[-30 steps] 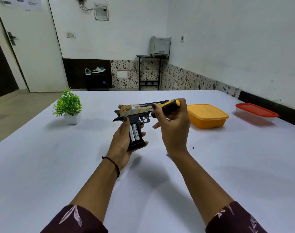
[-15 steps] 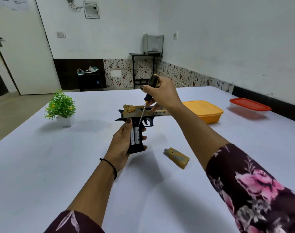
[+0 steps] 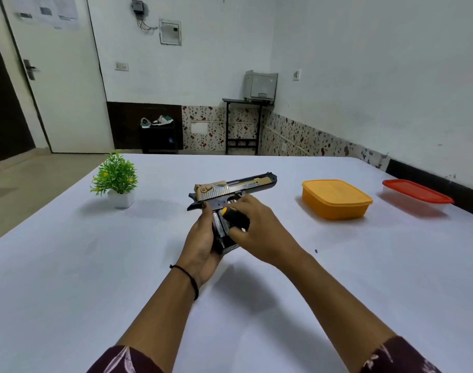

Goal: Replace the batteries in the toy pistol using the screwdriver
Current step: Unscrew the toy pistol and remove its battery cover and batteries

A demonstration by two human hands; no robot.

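A black and gold toy pistol (image 3: 231, 188) is held above the white table (image 3: 95, 265), barrel pointing right and away. My left hand (image 3: 201, 239) grips its black handle from the left. The handle's side is open and a silver battery (image 3: 218, 224) shows inside. My right hand (image 3: 259, 230) holds the screwdriver (image 3: 235, 216) by its black and yellow handle, right over the open battery bay, with fingertips touching the handle of the pistol. The screwdriver's shaft is hidden behind my right hand. The battery cover is not in sight.
A small green plant (image 3: 116, 176) in a white pot stands at the left. An orange lidded box (image 3: 336, 198) and a red-lidded clear box (image 3: 417, 196) sit at the right. A tiny dark speck (image 3: 316, 250) lies on the table right of my right wrist.
My right hand has come down from above the pistol to its handle, the screwdriver now lying across the battery bay. The yellow cover seen on the table half a second ago is out of sight.
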